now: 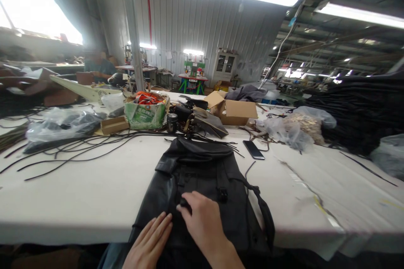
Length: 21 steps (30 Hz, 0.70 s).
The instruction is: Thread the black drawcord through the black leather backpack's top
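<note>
Pinching small dark piece (pixel 186 204) in right hand (pixel 203 220), lower centre of frame, over front of black bag (pixel 202 181); resting left hand (pixel 150 235) palm-down on lower left of same bag, flattened and grasping nothing. Find bag lying on white table (pixel 85 193), from centre down toward bottom of frame, with creased top uppermost. Looks partway done: already shows buckle (pixel 222 194) on strap (pixel 221 178) to right, apparently in place, but seems unfinished at pinched piece, partly hidden, so cannot tell whether attached or loose.
</note>
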{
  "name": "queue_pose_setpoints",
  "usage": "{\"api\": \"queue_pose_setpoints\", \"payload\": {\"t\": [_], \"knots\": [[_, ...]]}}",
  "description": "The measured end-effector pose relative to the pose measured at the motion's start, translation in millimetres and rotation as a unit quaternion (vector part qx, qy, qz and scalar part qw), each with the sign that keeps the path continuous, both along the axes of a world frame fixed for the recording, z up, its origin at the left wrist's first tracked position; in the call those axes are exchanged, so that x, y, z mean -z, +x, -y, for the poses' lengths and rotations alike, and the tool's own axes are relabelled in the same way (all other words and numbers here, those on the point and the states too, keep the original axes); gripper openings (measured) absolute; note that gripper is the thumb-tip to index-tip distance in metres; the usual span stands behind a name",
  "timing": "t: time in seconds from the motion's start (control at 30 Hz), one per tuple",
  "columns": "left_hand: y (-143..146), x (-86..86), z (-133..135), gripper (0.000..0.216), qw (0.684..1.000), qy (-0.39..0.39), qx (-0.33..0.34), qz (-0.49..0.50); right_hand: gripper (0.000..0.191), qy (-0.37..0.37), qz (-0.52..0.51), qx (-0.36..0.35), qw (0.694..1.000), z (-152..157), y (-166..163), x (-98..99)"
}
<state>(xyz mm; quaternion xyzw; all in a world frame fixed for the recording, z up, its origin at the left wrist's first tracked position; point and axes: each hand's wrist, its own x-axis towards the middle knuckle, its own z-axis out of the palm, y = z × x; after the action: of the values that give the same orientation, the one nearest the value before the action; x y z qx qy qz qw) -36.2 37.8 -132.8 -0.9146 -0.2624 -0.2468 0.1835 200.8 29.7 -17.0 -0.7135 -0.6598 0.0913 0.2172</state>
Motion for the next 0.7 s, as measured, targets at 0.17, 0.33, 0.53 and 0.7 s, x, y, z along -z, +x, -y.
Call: {"api": "queue_pose_setpoints", "payload": {"t": [0.17,0.33,0.53,0.7], "knots": [[2.1,-22.3,2.6,0.081,0.999,-0.035,0.006,0.016,0.047,-0.005,0.013,0.140,0.990,-14.5,21.3,-4.3],[3.3,-28.0,4.6,0.089,0.999,-0.031,-0.006,0.011,0.039,-0.009,-0.065,0.152,0.986,22.8,61.8,-5.4],[-0.2,-5.3,-4.4,0.069,0.995,-0.061,0.046,0.066,0.049,0.063,-0.153,0.285,0.944,106.4,148.2,-8.0],[30.5,-9.3,-4.7,0.065,0.989,-0.033,0.097,0.102,0.058,0.041,-0.157,0.283,0.945,156.6,155.7,-6.6]]}}
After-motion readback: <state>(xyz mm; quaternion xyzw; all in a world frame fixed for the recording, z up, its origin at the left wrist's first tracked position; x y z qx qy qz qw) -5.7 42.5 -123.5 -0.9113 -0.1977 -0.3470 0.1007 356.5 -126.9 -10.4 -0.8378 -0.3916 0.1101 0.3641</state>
